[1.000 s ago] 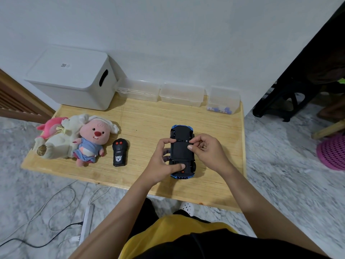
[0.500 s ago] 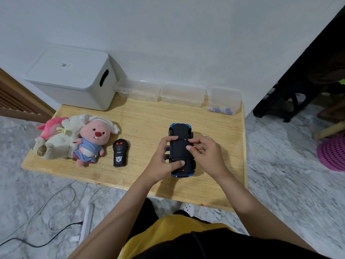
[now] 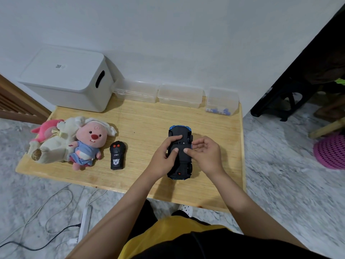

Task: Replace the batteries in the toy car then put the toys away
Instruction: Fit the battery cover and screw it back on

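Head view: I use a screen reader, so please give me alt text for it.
Both hands, left and right, work on the underside of an upturned black toy car on a wooden table. To its left lie a black remote and plush toys; a white bin and clear boxes line the wall.

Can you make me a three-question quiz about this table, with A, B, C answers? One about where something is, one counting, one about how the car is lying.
1. Where is the remote?
A. beside the pink plush
B. inside the white box
C. on the floor

2. How many clear tubs line the wall?
A. one
B. three
C. five

3. How does the toy car lie?
A. on its wheels
B. on its side
C. upside down

Answers: 1 A, it lies on the table right of the plush. 2 B, three stand in a row. 3 C, its black underside faces up under the left hand and right hand.
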Motion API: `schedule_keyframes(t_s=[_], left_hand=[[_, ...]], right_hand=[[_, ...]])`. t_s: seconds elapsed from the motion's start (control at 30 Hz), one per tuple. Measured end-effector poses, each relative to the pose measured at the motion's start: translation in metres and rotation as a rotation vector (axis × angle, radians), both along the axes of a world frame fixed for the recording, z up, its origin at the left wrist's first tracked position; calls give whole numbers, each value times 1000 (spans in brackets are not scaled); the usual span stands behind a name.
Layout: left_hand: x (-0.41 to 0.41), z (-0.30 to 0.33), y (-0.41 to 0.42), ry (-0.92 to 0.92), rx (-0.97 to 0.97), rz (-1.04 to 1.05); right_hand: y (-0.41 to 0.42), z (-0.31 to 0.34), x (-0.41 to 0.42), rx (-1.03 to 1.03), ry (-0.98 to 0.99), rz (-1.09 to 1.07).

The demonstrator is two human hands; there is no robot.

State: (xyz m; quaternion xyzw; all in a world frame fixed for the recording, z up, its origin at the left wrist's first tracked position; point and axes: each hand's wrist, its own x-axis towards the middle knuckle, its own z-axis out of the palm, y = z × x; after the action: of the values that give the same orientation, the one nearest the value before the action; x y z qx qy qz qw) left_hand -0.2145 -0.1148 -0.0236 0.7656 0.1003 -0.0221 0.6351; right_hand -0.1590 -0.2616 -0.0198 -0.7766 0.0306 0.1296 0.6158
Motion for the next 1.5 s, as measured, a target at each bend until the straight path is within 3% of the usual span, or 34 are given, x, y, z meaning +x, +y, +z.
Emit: schedule_keyframes(t_s=[0.13, 0.27, 0.33, 0.47, 0.53, 0.73, 0.93, 1.37, 1.5], left_hand=[[2, -4, 2, 45, -54, 26], [-1, -4, 4, 72, -79, 51], [-2, -3, 4, 78, -86, 48], [-4, 0, 4, 85, -113, 76], [-6, 3, 4, 89, -129, 94], [-7, 23, 6, 64, -165, 139], [2, 54, 3, -53, -154, 147], [18, 86, -7, -134, -200, 237], [18, 91, -9, -164, -201, 211]], right_hand=[[-7, -13, 7, -58, -42, -23], [-27, -41, 18, -429, -214, -32], [-35, -57, 17, -620, -195, 37], [-34, -74, 11, -741, -281, 42], [-29, -65, 10, -656, -261, -18], [-15, 6, 11, -16, -219, -231], [-11, 85, 8, 479, -210, -200], [11, 94, 7, 240, -502, -227], [12, 97, 7, 280, -531, -214]])
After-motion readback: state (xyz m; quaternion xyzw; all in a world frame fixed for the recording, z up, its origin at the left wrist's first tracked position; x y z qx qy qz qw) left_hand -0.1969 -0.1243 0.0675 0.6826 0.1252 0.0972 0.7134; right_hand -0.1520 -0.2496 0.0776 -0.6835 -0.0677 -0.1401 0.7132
